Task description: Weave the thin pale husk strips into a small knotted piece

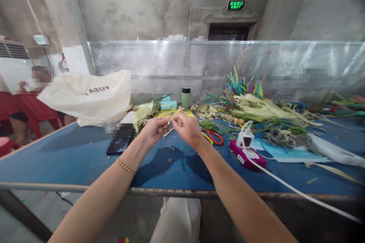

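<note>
Over the blue table (71,163), the person's left hand (156,128) pinches a small bundle of pale strips (175,113), the right hand (186,127) gripping it too, close alongside, with a green bottle (185,100) standing upright beyond!

"What can you read up there?"
"Above the perforated panel (159,57), a sign (236,5) with lit green lettering: 安全出口, and EXIT beneath it."
"And on the white bag (91,100) before the panel's left end?"
"Dark capitals, S and U among them; I can't make out the whole word."
</note>
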Motion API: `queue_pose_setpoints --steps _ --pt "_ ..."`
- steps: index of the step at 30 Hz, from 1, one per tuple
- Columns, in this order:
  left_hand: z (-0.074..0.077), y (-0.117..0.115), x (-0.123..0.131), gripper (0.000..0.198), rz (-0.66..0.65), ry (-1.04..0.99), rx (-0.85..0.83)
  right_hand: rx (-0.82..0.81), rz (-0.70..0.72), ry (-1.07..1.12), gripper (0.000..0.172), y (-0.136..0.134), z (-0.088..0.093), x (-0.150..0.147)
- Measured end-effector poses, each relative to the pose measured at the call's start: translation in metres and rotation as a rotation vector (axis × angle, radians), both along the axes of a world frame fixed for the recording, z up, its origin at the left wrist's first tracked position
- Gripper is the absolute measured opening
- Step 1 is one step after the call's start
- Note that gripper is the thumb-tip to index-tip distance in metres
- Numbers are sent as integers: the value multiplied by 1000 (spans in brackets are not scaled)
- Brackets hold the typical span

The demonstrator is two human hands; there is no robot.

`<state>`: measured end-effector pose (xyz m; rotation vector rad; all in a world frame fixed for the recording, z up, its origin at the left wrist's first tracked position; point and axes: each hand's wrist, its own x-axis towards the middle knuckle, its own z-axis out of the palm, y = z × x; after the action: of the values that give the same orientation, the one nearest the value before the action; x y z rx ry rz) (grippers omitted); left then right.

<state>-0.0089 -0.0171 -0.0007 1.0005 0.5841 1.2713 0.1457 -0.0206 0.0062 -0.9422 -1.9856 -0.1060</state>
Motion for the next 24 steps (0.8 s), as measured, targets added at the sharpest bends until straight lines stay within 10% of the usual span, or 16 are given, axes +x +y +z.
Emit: queue_pose_setpoints --steps 12,24 --pt "-5 1 1 11 223 118 80 415 -22 -522 28 -5 3 6" --pt "0 -2 0 17 235 84 155 297 14 -250 24 -2 2 8"
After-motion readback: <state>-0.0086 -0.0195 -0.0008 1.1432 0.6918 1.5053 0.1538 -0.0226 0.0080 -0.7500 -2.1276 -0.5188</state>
